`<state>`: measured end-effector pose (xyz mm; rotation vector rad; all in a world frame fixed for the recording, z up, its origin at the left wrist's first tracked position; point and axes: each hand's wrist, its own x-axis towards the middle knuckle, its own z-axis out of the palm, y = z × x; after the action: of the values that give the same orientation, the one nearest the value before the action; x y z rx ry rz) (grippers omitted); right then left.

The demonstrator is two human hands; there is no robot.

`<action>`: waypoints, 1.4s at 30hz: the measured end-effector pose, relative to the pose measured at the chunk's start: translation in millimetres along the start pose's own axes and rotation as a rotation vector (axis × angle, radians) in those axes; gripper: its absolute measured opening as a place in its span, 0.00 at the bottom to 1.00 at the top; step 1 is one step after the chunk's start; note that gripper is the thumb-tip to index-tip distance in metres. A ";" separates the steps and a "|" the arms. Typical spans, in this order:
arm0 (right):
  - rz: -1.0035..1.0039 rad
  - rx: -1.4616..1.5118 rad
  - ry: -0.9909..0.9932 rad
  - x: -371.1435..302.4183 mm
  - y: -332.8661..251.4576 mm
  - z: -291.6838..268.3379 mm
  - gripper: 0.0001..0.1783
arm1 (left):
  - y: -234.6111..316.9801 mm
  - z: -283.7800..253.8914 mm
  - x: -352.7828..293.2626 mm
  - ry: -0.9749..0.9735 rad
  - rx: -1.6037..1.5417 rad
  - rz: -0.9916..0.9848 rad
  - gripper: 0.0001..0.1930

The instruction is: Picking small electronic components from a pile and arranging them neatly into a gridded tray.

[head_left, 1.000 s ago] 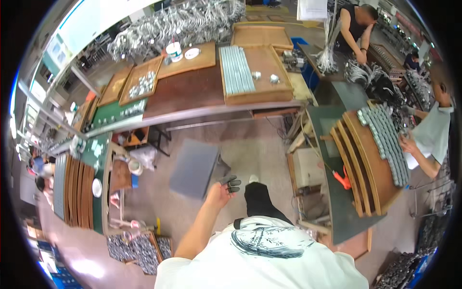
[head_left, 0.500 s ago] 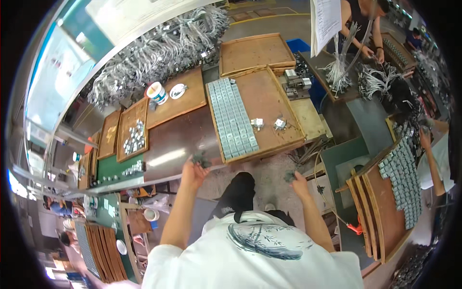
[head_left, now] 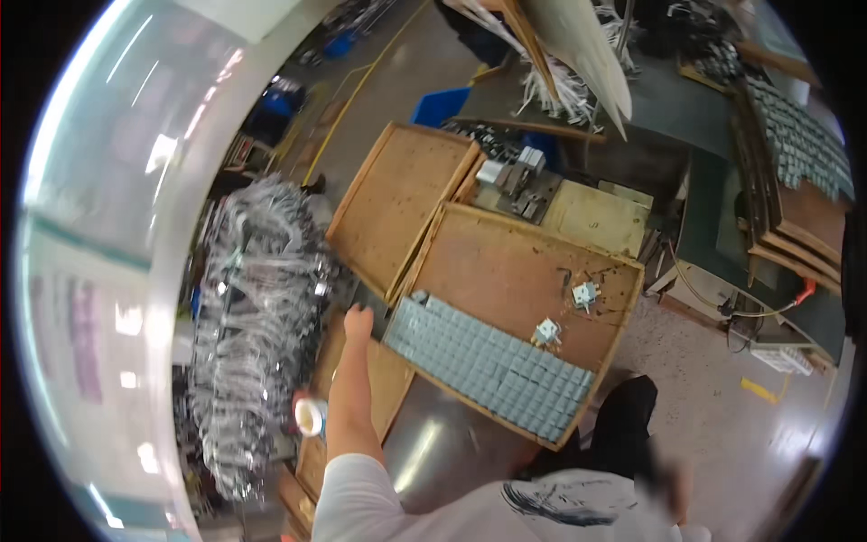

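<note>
My left hand (head_left: 358, 322) reaches out at arm's length, fingers curled closed, beside the far left corner of a wooden tray (head_left: 623, 330); what it holds, if anything, is hidden. Rows of small grey blocks (head_left: 492, 366) line the tray's near side. Two loose white-and-metal parts, one (head_left: 585, 294) farther and one (head_left: 545, 332) nearer, lie on its brown bottom among dark bits. My right arm shows only as a blurred patch (head_left: 673, 492) low at the right, and its fingers cannot be made out.
Bundled grey cables (head_left: 262, 343) hang along the left. A second wooden tray (head_left: 397, 199) adjoins the first, with a metal fixture (head_left: 524, 185) behind. A white tub (head_left: 311, 417) stands left of my arm. Stacked trays of blocks (head_left: 804, 144) stand far right.
My view has turned and shifted. The left hand has moved out from near my body to the tray's far corner. My right hand, earlier in front of me, is now low and blurred.
</note>
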<state>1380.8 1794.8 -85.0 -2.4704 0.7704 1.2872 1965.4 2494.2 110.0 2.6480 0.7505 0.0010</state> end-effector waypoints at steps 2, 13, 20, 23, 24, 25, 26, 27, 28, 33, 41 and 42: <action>0.042 0.272 0.019 -23.8 11.2 58.8 0.08 | 21.6 32.8 28.3 -0.083 -0.036 -0.024 0.27; 0.254 1.212 -0.033 -12.5 -73.4 0.5 0.10 | 15.1 49.6 84.7 -0.190 0.355 0.010 0.26; 0.195 0.781 -0.141 -10.8 -36.2 55.3 0.15 | 86.6 25.8 35.3 -0.094 -0.399 -0.150 0.18; -0.117 0.377 -0.097 38.0 10.4 110.4 0.11 | 81.9 26.6 32.5 -0.075 -0.878 -0.218 0.10; -0.082 0.308 -0.135 32.8 6.2 100.1 0.10 | 95.6 33.0 23.5 -0.073 -1.170 -0.238 0.08; -0.083 0.307 -0.122 39.6 14.1 107.4 0.10 | 109.1 38.5 13.7 -0.074 -1.278 -0.228 0.06; -0.230 0.493 -0.083 55.0 46.3 123.2 0.09 | 113.7 40.7 1.2 -0.070 -1.402 -0.251 0.05; -0.393 0.680 -0.046 70.3 67.2 124.7 0.08 | 119.3 36.4 -13.5 -0.049 -1.465 -0.248 0.04; -0.414 0.690 -0.037 71.9 58.9 101.9 0.08 | 138.6 32.4 -29.1 -0.022 -1.501 -0.238 0.03; 0.028 0.980 0.173 4.5 -24.4 -31.7 0.07 | 209.8 -4.4 -96.7 0.066 -1.738 -0.201 0.02; -0.847 0.818 0.307 -80.9 -184.8 -239.6 0.13 | 126.2 -46.0 -248.2 0.042 -1.796 -0.197 0.03; -1.003 1.092 0.096 -78.1 -208.4 -245.6 0.17 | 112.7 -44.8 -273.8 0.017 -1.835 -0.176 0.02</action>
<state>1628.5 1884.3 116.3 -1.5616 0.0724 0.2212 1783.0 2284.0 220.7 0.8321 0.4917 0.4291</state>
